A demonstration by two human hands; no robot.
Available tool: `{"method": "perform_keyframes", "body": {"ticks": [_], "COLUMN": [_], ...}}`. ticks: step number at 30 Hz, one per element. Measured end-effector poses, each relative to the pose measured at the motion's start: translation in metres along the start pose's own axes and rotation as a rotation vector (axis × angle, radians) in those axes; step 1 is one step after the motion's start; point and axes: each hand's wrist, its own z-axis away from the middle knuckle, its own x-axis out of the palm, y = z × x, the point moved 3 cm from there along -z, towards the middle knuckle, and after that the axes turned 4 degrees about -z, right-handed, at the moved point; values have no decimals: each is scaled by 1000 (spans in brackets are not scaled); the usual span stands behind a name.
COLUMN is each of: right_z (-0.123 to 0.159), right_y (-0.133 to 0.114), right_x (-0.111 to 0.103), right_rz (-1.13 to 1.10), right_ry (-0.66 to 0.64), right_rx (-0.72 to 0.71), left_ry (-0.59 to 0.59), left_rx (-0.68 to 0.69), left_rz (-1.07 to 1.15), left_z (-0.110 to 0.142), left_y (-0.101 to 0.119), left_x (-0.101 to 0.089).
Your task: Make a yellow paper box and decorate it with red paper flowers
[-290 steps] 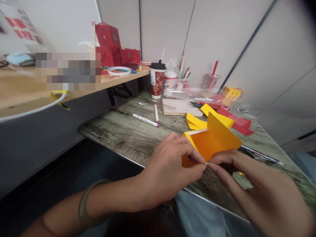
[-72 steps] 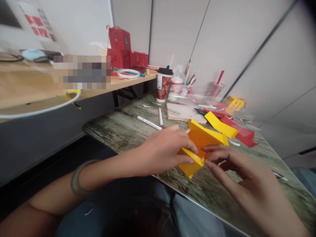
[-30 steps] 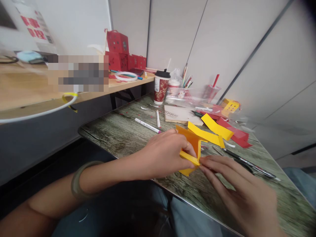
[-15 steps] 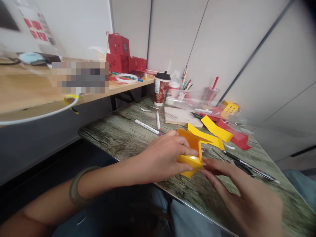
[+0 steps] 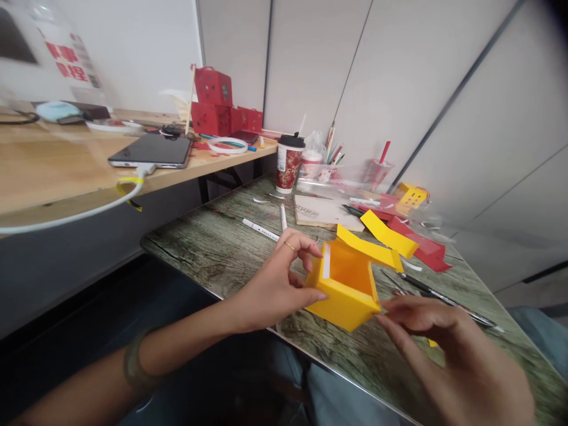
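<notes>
A yellow paper box [image 5: 341, 302] with an open top is held above the front of the dark wood-grain table [image 5: 204, 242]. A white strip runs along its left rim. My left hand [image 5: 284, 281] grips the box's left side, thumb on the near wall and fingers at the back. My right hand [image 5: 448, 343] pinches the box's near right corner between thumb and forefinger. Just beyond the box lie yellow paper strips [image 5: 386, 234]. A black pen [image 5: 448, 302] and partly hidden scissors [image 5: 402, 286] are close to my right hand.
Farther back are a wooden board [image 5: 326, 213], white markers [image 5: 260, 229], a red paper cup [image 5: 289, 165], red paper [image 5: 426, 245] and a small yellow box [image 5: 412, 197]. On the higher desk at left stand red boxes [image 5: 213, 118] beside a tablet [image 5: 153, 149] with a white cable [image 5: 71, 226].
My left fingers have come out from inside the box to its left side. The box has turned and moved slightly right, showing its opening. My right hand has shifted a little right and down.
</notes>
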Motion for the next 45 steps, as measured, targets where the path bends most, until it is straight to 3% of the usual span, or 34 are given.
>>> {"method": "perform_keyframes", "body": {"ticks": [4,8,11,14,17,24,37,45], "right_z": [4,1,-7,-16,-24,-27,-31,-26], "right_y": [4,10,1,-14,-23,-32,-43,-42], "right_x": [-1,-12,-14,-8,0,5,-1,-2], "right_rz": [-110,-58,41,96,110,192,248,228], "right_ry": [-37,41,5,-77,-73,5,-26,-50], "right_rx": [5,84,-65,-249,-283,-250,-309,-245], "left_ry": [23,57,-56,-267,-361,-72,125,215], "left_rx": [-108,-83,-131,-219,-234,-49,233,278], "left_rz": [74,-126,-202,-155,-100,-379,-655,-771], "left_z": [3,1,-5,-10,-13,-4,6,7], "left_y": [-8,-2,-2,-6,-6,18,30,36], "left_x": [-4,-9,-8,-1,6,15,16,14]}}
